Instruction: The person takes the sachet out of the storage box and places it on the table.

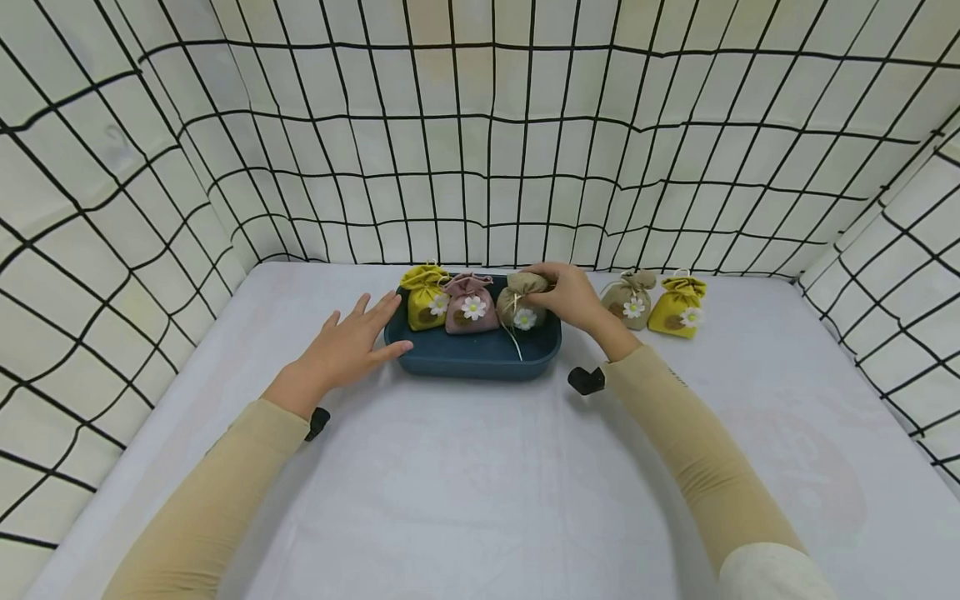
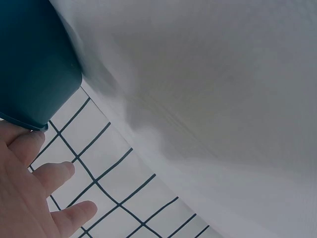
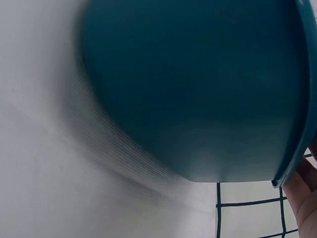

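Observation:
In the head view a dark blue tray (image 1: 472, 367) stands on the white table. Inside it, a yellow pouch (image 1: 422, 310), a pink pouch (image 1: 471, 315) and a beige drawstring pouch (image 1: 512, 305) sit side by side, each bearing a white flower. My right hand (image 1: 576, 302) reaches over the tray's right rim and grips the beige pouch near its gathered neck. With fingers spread, my left hand (image 1: 341, 350) rests at the tray's left rim. The left wrist view shows its fingertips (image 2: 34, 144) against the rim. The tray's wall hides the pouches from both wrist views.
To the right of the tray, another beige pouch (image 1: 628, 302) and another yellow pouch (image 1: 677, 308) stand close together on the table (image 1: 480, 483). A white wall with a black grid net (image 1: 487, 175) closes off the back and both sides.

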Tool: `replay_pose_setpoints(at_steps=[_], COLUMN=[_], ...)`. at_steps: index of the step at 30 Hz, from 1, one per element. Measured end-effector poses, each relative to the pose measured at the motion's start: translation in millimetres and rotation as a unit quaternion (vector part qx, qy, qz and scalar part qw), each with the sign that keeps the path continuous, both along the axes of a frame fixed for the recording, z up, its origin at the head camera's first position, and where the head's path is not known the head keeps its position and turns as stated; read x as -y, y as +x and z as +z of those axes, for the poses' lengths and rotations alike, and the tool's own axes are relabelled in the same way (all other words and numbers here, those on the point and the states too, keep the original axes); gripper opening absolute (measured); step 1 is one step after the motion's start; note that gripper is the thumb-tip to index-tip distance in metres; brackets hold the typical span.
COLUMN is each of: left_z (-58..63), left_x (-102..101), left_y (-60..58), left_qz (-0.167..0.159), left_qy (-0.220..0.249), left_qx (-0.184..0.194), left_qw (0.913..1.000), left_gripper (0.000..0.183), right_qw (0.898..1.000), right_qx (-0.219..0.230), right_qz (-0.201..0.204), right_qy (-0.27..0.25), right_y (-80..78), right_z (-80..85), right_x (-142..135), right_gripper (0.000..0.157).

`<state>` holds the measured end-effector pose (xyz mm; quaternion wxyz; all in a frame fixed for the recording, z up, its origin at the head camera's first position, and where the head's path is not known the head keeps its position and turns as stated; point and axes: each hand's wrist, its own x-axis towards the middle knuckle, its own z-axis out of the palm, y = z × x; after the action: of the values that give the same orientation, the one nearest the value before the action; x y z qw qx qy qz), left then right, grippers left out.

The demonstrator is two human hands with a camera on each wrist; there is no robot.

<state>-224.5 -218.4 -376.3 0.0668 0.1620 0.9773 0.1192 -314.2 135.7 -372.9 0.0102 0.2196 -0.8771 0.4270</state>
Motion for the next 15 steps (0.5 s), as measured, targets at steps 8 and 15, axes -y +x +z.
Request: replay_pose_setpoints(at_steps=[8, 15], left_z=[-0.2, 0.6], left_x=[-0.5, -1.3], left_y=[-0.1, 0.1], left_qz=[0.0, 0.0], left_qy=[-0.001, 0.001], left_qx=[0.0, -0.003], left_qw=[1.0, 1.0], left_gripper=[0.091, 0.089], right_qw=[0.997, 0.994], right_qx=[0.029, 0.043], right_qz=[0.015, 0.025], right_qy=[-0.066, -0.092], right_y=[3.3, 7.9], right_z=[3.4, 7.0], right_x=[-4.7, -10.1], right_gripper=[0.041, 0.043])
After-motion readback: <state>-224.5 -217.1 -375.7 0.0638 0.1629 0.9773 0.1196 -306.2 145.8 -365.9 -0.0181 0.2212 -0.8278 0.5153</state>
